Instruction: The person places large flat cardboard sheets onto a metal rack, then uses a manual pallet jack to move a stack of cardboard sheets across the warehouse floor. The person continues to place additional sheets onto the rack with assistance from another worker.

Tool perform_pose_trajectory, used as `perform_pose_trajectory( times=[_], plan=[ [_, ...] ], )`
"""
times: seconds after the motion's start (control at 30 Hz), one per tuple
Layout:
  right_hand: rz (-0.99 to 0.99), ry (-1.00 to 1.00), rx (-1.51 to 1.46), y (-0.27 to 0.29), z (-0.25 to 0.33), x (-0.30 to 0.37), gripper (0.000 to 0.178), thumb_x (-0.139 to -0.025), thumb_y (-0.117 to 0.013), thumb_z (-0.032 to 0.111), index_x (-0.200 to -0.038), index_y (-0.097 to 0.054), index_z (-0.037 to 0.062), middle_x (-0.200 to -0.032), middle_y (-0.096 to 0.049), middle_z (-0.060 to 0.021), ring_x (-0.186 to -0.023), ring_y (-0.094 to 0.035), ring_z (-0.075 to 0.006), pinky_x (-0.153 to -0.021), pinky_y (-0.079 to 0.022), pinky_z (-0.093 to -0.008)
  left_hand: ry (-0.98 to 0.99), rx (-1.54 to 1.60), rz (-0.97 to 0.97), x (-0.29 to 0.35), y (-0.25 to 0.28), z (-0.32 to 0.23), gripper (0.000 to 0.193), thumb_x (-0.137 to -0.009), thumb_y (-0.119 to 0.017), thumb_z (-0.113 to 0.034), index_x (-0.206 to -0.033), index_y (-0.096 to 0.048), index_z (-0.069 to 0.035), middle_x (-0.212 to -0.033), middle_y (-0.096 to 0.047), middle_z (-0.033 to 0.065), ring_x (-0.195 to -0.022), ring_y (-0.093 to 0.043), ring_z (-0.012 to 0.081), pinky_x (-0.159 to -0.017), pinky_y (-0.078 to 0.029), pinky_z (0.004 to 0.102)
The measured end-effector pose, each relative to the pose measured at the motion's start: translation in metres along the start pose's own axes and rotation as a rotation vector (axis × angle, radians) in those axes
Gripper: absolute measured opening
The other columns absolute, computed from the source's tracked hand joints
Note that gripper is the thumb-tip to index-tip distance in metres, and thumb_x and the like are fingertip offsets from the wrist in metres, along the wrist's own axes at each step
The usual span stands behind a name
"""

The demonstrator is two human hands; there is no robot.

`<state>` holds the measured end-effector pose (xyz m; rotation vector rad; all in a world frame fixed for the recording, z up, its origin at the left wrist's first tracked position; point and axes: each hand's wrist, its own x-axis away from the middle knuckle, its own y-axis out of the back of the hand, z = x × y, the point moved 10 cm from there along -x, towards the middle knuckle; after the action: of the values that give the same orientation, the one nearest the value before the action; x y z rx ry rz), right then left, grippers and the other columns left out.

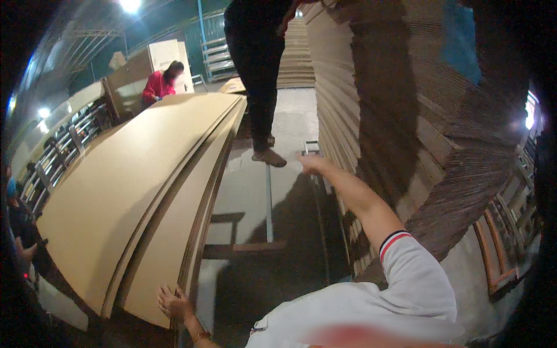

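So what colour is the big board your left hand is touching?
Light tan brown, like cardboard; the left hand rests on its near corner. Head view shows it.

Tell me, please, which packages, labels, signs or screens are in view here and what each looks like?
No labels, signs or screens show.
Tall stack of flat brown corrugated cardboard sheets: right, beside the right hand.
Large tan flat boards: left, leaning in a pile, the left hand on the lower edge.
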<state>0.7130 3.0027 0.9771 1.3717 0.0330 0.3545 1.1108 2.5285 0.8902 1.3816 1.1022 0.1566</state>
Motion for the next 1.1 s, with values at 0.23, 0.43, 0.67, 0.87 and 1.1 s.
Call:
perform_pose_trajectory(
  times=[0.23, 0.43, 0.67, 0.87, 1.1],
  plan=[
    [-0.104, 0.334, 0.307, -0.012, 0.043, 0.010, 0.071, -0.079, -0.057, 0.023, -0.136, -0.017, 0.0100, -0.092, -0.059, -0.0199, -0.081, -0.058, -0.0350, -0.069, -0.047, -0.0421, -0.039, -0.027, -0.060, 0.000, -0.002, -0.007, 0.040, -0.081, -0.053, -0.033, -0.112, -0.051, -0.009, -0.121, -0.047, 0.0096, -0.112, -0.043, 0.0258, -0.097, -0.031, 0.0412],
    [-0.101, 0.482, 0.354, 0.043, 0.096, 0.118, 0.062, -0.076, -0.057, 0.018, -0.131, -0.030, 0.0102, -0.087, -0.058, -0.0180, -0.078, -0.057, -0.0341, -0.066, -0.046, -0.0427, -0.053, -0.020, 0.020, -0.006, 0.002, -0.009, 0.038, -0.080, -0.053, -0.029, -0.112, -0.052, -0.009, -0.119, -0.049, 0.0082, -0.110, -0.045, 0.0250, -0.096, -0.032, 0.0416],
    [-1.470, 0.503, 0.334, 0.214, 0.053, 0.348, 0.020, -0.072, -0.057, 0.005, -0.091, -0.062, 0.0108, -0.104, -0.058, -0.0069, -0.097, -0.055, -0.0229, -0.083, -0.043, -0.0337, -0.092, -0.057, -0.010, 0.007, 0.014, -0.004, 0.038, -0.080, -0.053, -0.030, -0.110, -0.055, -0.007, -0.115, -0.052, 0.0114, -0.109, -0.046, 0.0268, -0.094, -0.034, 0.0421],
    [-2.131, 0.047, 0.857, 0.274, -0.025, 0.489, 0.038, -0.081, -0.058, 0.024, -0.117, -0.051, 0.0127, -0.119, -0.051, -0.0102, -0.110, -0.046, -0.0278, -0.093, -0.036, -0.0391, -0.061, -0.010, 0.057, 0.019, 0.004, -0.032, 0.039, -0.081, -0.053, -0.030, -0.111, -0.054, -0.005, -0.117, -0.051, 0.0116, -0.109, -0.045, 0.0300, -0.096, -0.030, 0.0445],
    [-2.000, -0.282, 0.664, 0.321, -0.142, 0.434, 0.072, -0.076, -0.060, 0.040, -0.134, -0.026, 0.0145, -0.135, -0.028, -0.0201, -0.124, -0.028, -0.0375, -0.099, -0.027, -0.0474, -0.138, -0.207, 0.126, 0.032, 0.024, -0.117, 0.034, -0.092, -0.035, -0.030, -0.111, -0.053, -0.007, -0.106, -0.058, 0.0065, -0.096, -0.054, 0.0199, -0.087, -0.039, 0.0391]
  ],
)
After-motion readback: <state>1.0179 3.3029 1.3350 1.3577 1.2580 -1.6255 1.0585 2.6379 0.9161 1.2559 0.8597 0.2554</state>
